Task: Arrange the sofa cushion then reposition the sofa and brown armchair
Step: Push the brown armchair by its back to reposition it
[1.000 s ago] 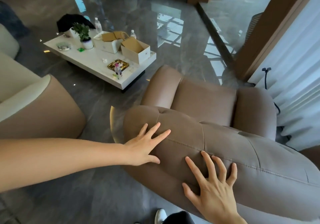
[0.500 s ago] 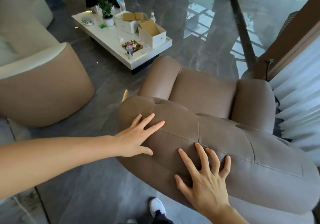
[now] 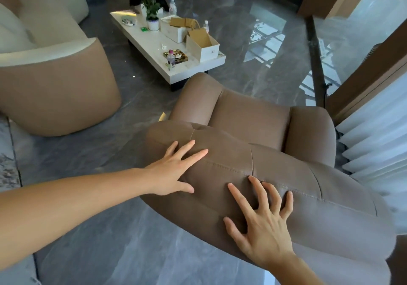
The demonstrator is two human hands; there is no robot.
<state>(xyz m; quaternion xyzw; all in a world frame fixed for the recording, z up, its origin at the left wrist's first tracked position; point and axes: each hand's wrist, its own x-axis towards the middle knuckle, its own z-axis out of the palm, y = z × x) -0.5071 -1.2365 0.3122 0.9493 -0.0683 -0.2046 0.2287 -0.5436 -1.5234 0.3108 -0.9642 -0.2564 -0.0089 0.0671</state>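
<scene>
The brown armchair (image 3: 251,117) fills the middle and right of the head view, seen from behind its padded backrest. My left hand (image 3: 174,170) lies flat on the backrest's left end with fingers spread. My right hand (image 3: 262,223) presses flat on the back of the backrest lower down, fingers splayed. Neither hand grips anything. The cream and tan sofa (image 3: 50,79) stands at the left, its rounded tan end facing the armchair. No loose cushion can be told apart.
A low white coffee table (image 3: 154,49) beyond the armchair carries open boxes (image 3: 202,44), a potted plant (image 3: 152,11) and bottles. White pleated curtains (image 3: 374,152) hang close to the armchair's right side. Glossy grey floor (image 3: 264,53) stretches ahead; a rug edge (image 3: 8,152) lies at left.
Both hands have stayed flat on the backrest. The view has swung, so the sofa and coffee table now appear further right and closer to the armchair.
</scene>
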